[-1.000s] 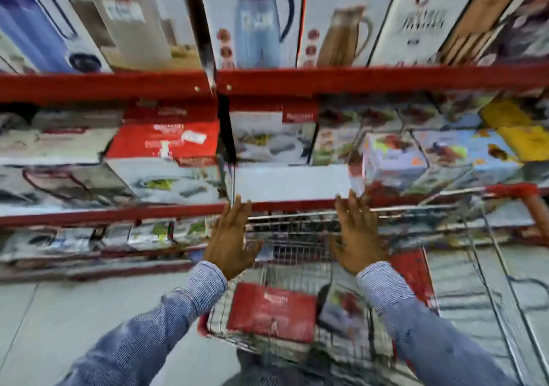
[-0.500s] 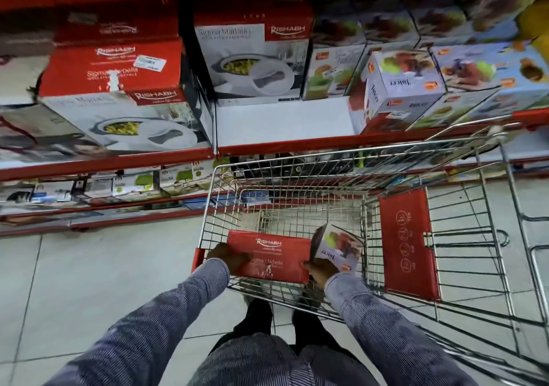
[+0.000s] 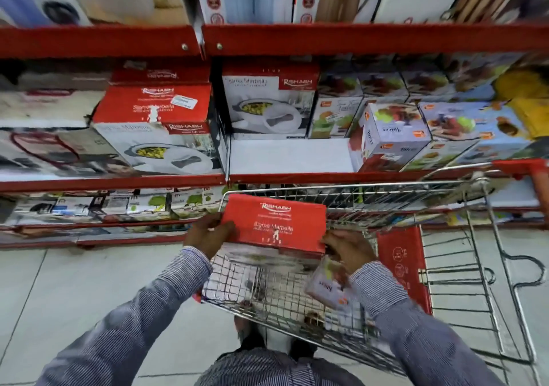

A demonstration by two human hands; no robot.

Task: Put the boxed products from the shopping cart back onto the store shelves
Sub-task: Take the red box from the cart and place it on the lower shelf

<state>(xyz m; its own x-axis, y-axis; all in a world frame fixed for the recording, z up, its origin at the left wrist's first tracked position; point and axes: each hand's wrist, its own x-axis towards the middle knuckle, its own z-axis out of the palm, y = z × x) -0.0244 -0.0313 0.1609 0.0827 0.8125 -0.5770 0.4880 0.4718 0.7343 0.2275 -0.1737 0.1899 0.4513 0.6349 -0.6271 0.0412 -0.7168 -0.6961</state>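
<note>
One head-worn wide-angle camera looks forward and down from close above, shelves (image 3: 356, 39) at twelve o'clock, cart (image 3: 481, 237) toward four o'clock, floor (image 3: 59, 290) at eight.

This is a retail shop aisle. Red metal shelves (image 3: 356, 39) carry rows of boxed kitchenware (image 3: 269, 103), one box bearing a price sticker (image 3: 184, 101), and a wire shopping cart (image 3: 463, 207) stands on the tiled floor (image 3: 74, 296).

The red box (image 3: 273, 222) in my hands reads "Rishabh" and "Sigma Marbella". The same words stand on the shelf boxes (image 3: 269, 100). "Juicer" marks the small box (image 3: 328, 289) in the cart and the shelf carton (image 3: 389, 136).
</note>
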